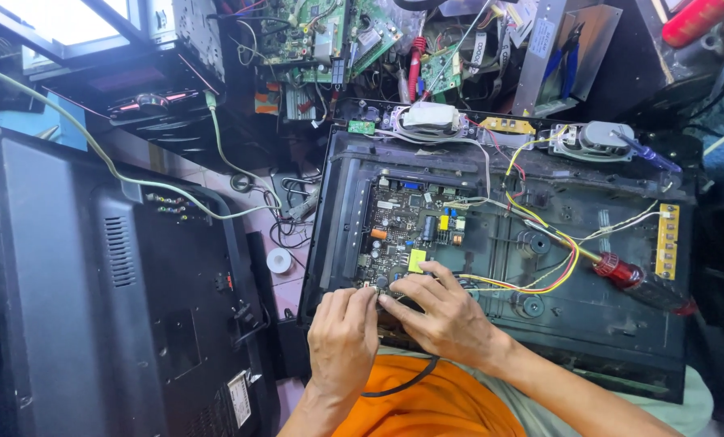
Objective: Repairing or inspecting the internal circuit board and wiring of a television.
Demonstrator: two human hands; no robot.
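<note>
**Two hands pinching at the near edge of an opened television's circuit board**

Both hands meet over one small spot, so the work is best kept slow and steady, wrists braced on the chassis edge, and any pull kept straight along the line of the connector rather than sideways; that is my judgement from how tightly the fingertips crowd together. The left hand is curled shut, its fingers bunched around something small at the board's near edge; what exactly it grips is hidden under the knuckles. The right hand lies just beside it, fingertips touching the left hand's and pressing down on the same spot, fingers bent and closed rather than spread. A thin black cable loops below both wrists across the orange cloth on the person's lap.

Just beyond the fingertips sits the dark green printed circuit board, flat inside the black plastic back shell of the television. It carries a yellow square part next to the right fingers, small cylindrical capacitors, an orange part and blue parts farther up. To the right of the fingers, a bundle of yellow, red and white wires runs across the shell towards a red-handled screwdriver. Farther still, loose green boards and cables crowd the bench.
</note>
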